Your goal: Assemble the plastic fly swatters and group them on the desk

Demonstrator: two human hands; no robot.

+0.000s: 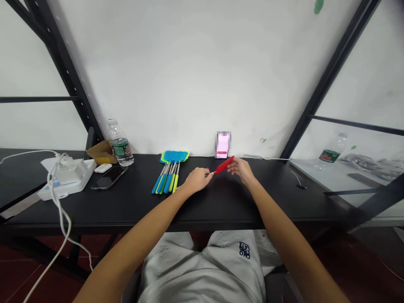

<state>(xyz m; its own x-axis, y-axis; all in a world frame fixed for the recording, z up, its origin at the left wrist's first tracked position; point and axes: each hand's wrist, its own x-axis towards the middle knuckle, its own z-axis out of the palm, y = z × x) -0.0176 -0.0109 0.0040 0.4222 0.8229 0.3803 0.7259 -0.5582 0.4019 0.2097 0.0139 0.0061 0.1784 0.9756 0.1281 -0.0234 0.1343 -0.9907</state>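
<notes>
A red fly swatter (223, 165) is held slanting above the black desk, its flat head seen nearly edge-on. My left hand (198, 179) is closed around its thin shaft; the handle end is hidden by the hand. At the far end of the red head is my right hand (240, 169), with bent fingers that appear to hold its edge. To the left of my left hand lies a row of several fly swatters (172, 168). They have overlapping blue and yellow-green heads, metal shafts, and blue, green and yellow handles pointing toward me.
A lit phone (222, 145) leans on the wall behind the red swatter. On the left stand a water bottle (121, 145), an open cardboard box (103, 152), a dark phone (109, 177), a white earbud case (103, 168) and a white power strip (71, 176) with trailing cables. A short cable (298, 181) lies right.
</notes>
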